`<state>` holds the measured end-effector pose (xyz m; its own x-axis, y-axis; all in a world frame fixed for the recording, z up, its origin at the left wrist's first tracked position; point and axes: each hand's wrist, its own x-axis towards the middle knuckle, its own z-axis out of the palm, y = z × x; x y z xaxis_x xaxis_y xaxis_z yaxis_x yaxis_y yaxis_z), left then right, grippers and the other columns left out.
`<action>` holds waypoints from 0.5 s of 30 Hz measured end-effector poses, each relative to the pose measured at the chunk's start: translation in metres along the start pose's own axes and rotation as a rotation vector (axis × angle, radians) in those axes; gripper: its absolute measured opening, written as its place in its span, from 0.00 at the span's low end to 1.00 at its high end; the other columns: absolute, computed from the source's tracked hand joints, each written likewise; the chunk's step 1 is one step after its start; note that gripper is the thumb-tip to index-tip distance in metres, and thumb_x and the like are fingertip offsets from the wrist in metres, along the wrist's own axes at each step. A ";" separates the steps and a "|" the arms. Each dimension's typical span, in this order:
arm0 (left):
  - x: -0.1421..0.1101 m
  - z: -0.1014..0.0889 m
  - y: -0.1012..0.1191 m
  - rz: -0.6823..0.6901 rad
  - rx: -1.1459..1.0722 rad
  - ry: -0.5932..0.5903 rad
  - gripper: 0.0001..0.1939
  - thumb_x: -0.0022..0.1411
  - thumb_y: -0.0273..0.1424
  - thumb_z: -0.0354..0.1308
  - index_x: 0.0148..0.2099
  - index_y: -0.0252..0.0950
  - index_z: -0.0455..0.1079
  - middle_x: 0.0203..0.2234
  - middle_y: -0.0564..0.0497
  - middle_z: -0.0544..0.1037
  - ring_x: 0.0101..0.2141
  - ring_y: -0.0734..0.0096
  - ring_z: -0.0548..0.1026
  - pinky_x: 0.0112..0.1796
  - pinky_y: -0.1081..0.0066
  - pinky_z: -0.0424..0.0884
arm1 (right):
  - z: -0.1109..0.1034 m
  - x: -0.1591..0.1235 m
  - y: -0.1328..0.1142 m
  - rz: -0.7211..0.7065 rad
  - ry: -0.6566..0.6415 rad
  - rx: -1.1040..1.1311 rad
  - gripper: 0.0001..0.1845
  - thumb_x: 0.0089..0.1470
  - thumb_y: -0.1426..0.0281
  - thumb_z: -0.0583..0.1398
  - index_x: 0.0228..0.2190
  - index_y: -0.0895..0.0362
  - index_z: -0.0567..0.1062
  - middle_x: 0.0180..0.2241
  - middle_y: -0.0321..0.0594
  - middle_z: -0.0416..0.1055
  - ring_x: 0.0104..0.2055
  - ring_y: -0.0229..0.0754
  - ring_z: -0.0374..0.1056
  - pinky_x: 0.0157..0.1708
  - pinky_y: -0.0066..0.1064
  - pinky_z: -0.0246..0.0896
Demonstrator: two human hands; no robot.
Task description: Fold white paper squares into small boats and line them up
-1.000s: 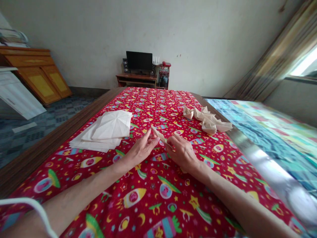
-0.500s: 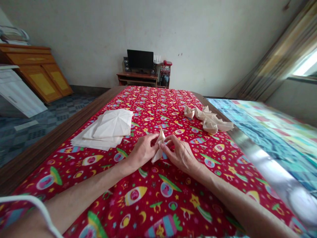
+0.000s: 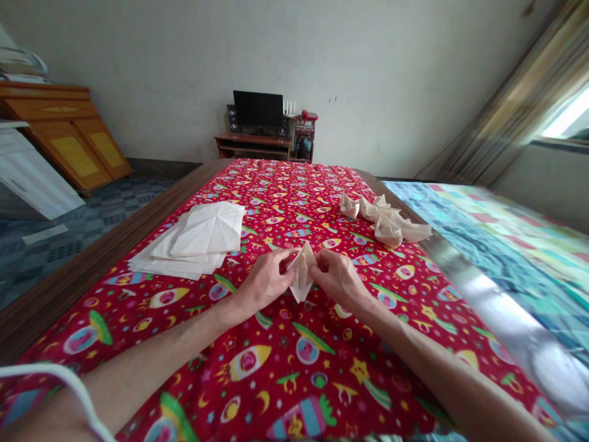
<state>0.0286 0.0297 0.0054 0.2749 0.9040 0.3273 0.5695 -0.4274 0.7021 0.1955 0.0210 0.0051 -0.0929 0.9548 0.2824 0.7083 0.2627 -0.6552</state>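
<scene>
The left hand (image 3: pixel 269 274) and the right hand (image 3: pixel 338 276) are a little bit apart, with one folded paper (image 3: pixel 302 275) between them. Each hand pinches one side of it with the thumb and fingers. The paper is pale and has a pointy top and a pointy bottom. It is about halfway between the left and right edges of the tabletop (image 3: pixel 154 212). I can't tell if its bottom point touches the red cloth (image 3: pixel 271 399) under it. The cloth has rockets, stars and moons on it.

Near the left edge of the tabletop is a messy pile of flat papers (image 3: pixel 207 230). The top one has crease lines that meet in the middle. Near the right edge sits a bunch of folded paper shapes (image 3: pixel 389 227), close together, with pointy tips. A white cord (image 3: pixel 59 373) bends across the near left corner.

Past the far edge, a black screen (image 3: pixel 257 109) stands on a brown desk (image 3: pixel 253 144) by the wall. A red telephone (image 3: pixel 309 115) is just beside it, on the right.
</scene>
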 end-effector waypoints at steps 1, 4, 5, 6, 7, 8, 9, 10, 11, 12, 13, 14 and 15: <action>0.000 -0.001 0.000 -0.015 -0.020 -0.016 0.22 0.52 0.23 0.54 0.51 0.30 0.71 0.37 0.46 0.80 0.36 0.66 0.77 0.39 0.72 0.72 | 0.000 0.000 0.001 0.001 0.011 0.010 0.08 0.44 0.70 0.56 0.18 0.56 0.63 0.17 0.30 0.60 0.19 0.32 0.54 0.21 0.24 0.46; 0.001 -0.004 -0.001 -0.042 -0.062 -0.066 0.20 0.52 0.24 0.54 0.48 0.29 0.73 0.38 0.46 0.79 0.37 0.65 0.77 0.40 0.72 0.72 | -0.001 0.000 0.002 -0.009 0.018 0.029 0.07 0.43 0.70 0.56 0.18 0.56 0.63 0.17 0.29 0.60 0.19 0.31 0.53 0.21 0.23 0.46; 0.001 -0.004 -0.002 -0.045 -0.073 -0.083 0.19 0.53 0.24 0.54 0.47 0.29 0.73 0.39 0.45 0.79 0.38 0.64 0.77 0.41 0.71 0.72 | -0.001 0.000 0.002 -0.011 0.012 0.033 0.07 0.43 0.70 0.56 0.18 0.56 0.63 0.16 0.29 0.60 0.19 0.31 0.53 0.21 0.23 0.46; 0.001 -0.004 -0.004 -0.054 -0.089 -0.105 0.18 0.53 0.24 0.53 0.46 0.29 0.74 0.39 0.45 0.79 0.38 0.63 0.77 0.41 0.71 0.72 | -0.002 0.000 0.001 -0.011 0.003 0.038 0.07 0.43 0.70 0.56 0.18 0.56 0.63 0.16 0.29 0.60 0.19 0.31 0.54 0.21 0.23 0.46; 0.001 -0.005 -0.005 -0.072 -0.118 -0.128 0.18 0.53 0.24 0.53 0.46 0.29 0.74 0.39 0.46 0.79 0.39 0.63 0.77 0.41 0.71 0.72 | -0.002 -0.001 0.001 -0.008 -0.007 0.044 0.07 0.43 0.70 0.56 0.18 0.56 0.64 0.16 0.29 0.60 0.19 0.31 0.54 0.21 0.23 0.46; 0.001 -0.005 -0.005 -0.093 -0.163 -0.152 0.19 0.53 0.25 0.53 0.47 0.29 0.73 0.39 0.46 0.79 0.39 0.63 0.77 0.41 0.71 0.72 | -0.002 -0.001 0.001 -0.001 -0.015 0.048 0.06 0.43 0.70 0.56 0.18 0.56 0.65 0.16 0.29 0.61 0.19 0.31 0.54 0.20 0.23 0.46; 0.001 -0.005 -0.006 -0.114 -0.217 -0.172 0.21 0.52 0.24 0.52 0.50 0.29 0.71 0.40 0.46 0.79 0.39 0.63 0.77 0.41 0.71 0.72 | -0.002 0.000 0.001 0.006 -0.022 0.049 0.06 0.43 0.70 0.56 0.18 0.56 0.65 0.16 0.30 0.61 0.19 0.31 0.54 0.20 0.23 0.47; 0.001 -0.005 -0.006 -0.129 -0.275 -0.190 0.24 0.52 0.24 0.52 0.52 0.29 0.69 0.41 0.46 0.79 0.40 0.63 0.77 0.41 0.71 0.72 | -0.002 0.000 0.001 0.014 -0.025 0.049 0.06 0.43 0.70 0.56 0.18 0.56 0.65 0.16 0.30 0.61 0.19 0.31 0.54 0.20 0.23 0.47; 0.000 -0.006 -0.006 -0.137 -0.331 -0.202 0.26 0.52 0.24 0.52 0.55 0.30 0.67 0.42 0.47 0.78 0.41 0.64 0.77 0.42 0.70 0.72 | -0.002 0.000 0.000 0.020 -0.025 0.049 0.06 0.43 0.70 0.56 0.18 0.56 0.65 0.16 0.30 0.61 0.19 0.31 0.54 0.20 0.23 0.47; 0.000 -0.006 -0.005 -0.138 -0.379 -0.208 0.27 0.51 0.24 0.52 0.56 0.30 0.65 0.44 0.47 0.78 0.43 0.64 0.76 0.43 0.70 0.72 | -0.003 0.000 0.000 0.024 -0.026 0.049 0.06 0.42 0.71 0.56 0.18 0.56 0.65 0.16 0.29 0.62 0.19 0.31 0.55 0.20 0.22 0.47; -0.001 -0.007 -0.004 -0.136 -0.415 -0.210 0.28 0.51 0.24 0.52 0.57 0.31 0.65 0.45 0.47 0.77 0.44 0.64 0.76 0.43 0.70 0.72 | -0.003 0.001 0.001 0.028 -0.030 0.051 0.06 0.42 0.71 0.56 0.18 0.56 0.66 0.16 0.29 0.62 0.19 0.31 0.55 0.20 0.22 0.48; -0.001 -0.007 -0.003 -0.136 -0.442 -0.215 0.28 0.51 0.24 0.52 0.56 0.31 0.65 0.46 0.47 0.77 0.44 0.64 0.76 0.43 0.70 0.72 | -0.003 0.001 0.001 0.032 -0.038 0.053 0.06 0.43 0.71 0.56 0.18 0.56 0.66 0.16 0.29 0.62 0.19 0.31 0.55 0.20 0.22 0.48; -0.001 -0.007 -0.002 -0.139 -0.461 -0.222 0.27 0.51 0.25 0.52 0.56 0.32 0.66 0.45 0.48 0.77 0.44 0.63 0.76 0.43 0.69 0.72 | -0.003 0.000 0.001 0.035 -0.048 0.053 0.06 0.43 0.71 0.56 0.18 0.56 0.66 0.16 0.30 0.62 0.19 0.31 0.56 0.20 0.22 0.49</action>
<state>0.0217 0.0292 0.0086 0.4066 0.9076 0.1049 0.2264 -0.2113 0.9508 0.1979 0.0214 0.0064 -0.1028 0.9688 0.2256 0.6739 0.2346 -0.7006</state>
